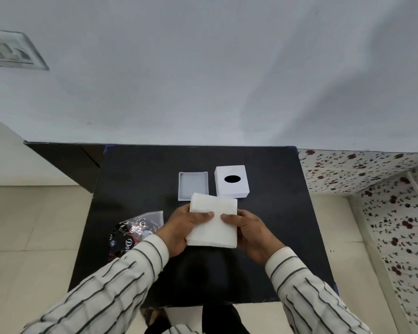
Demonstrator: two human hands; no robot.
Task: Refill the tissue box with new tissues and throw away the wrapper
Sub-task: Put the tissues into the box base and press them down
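Observation:
A white stack of tissues (212,227) is held above the middle of the black table (135,179). My left hand (181,227) grips its left side and my right hand (249,233) grips its right side, both thumbs on top. Just behind the stack lies the open white tray of the tissue box (193,185), empty inside. To its right stands the white box cover (231,181) with a black oval slot on top. The crumpled dark wrapper (135,231) with clear plastic and white lettering lies on the table, left of my left hand.
The table stands against a pale wall. A dark panel (65,160) adjoins its far left corner. Flower-patterned sheeting (372,184) covers the surface at the right. Pale floor tiles (34,225) show at both sides.

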